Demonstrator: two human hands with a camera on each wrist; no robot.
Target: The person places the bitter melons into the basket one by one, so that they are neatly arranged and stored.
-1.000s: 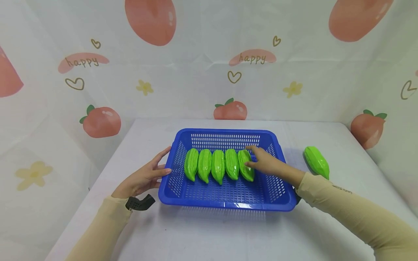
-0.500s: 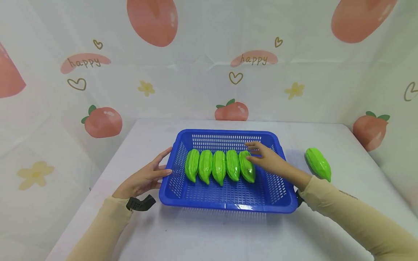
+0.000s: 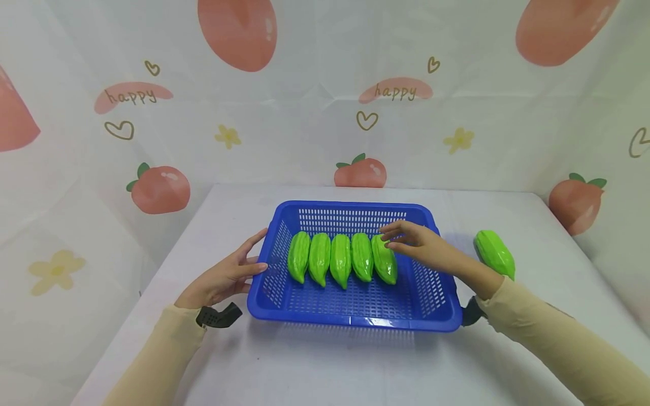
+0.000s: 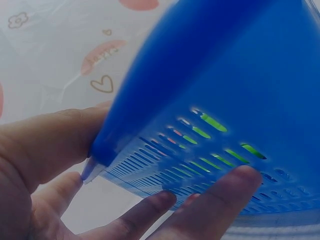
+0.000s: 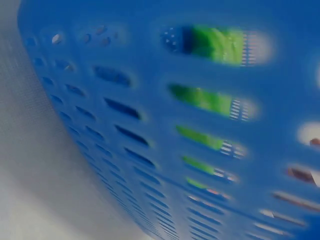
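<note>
A blue perforated plastic basket [image 3: 325, 321] stands on the table, tilted a little toward the camera in the head view. Inside, several glossy green ridged bitter melons [image 3: 341, 260] lie side by side in a row. My left hand [image 3: 223, 276] holds the basket's left rim, thumb over the edge and fingers against the outer wall [image 4: 200, 165]. Above the rightmost bitter melon [image 3: 384, 262] hovers my right hand [image 3: 421, 245], fingers loosely bent and holding nothing. The right wrist view has only the basket's side wall [image 5: 150, 115], with green showing through its slots.
Another green bitter melon [image 3: 495, 254] lies on the white tabletop [image 3: 325, 372] to the right of the basket, partly behind the right forearm. A printed white cloth [image 3: 304, 129] hangs behind the table.
My right hand has drawn back up and to the right from the rightmost bitter melon, its fingers coming away from it. The left hand and the basket have stayed in place.
</note>
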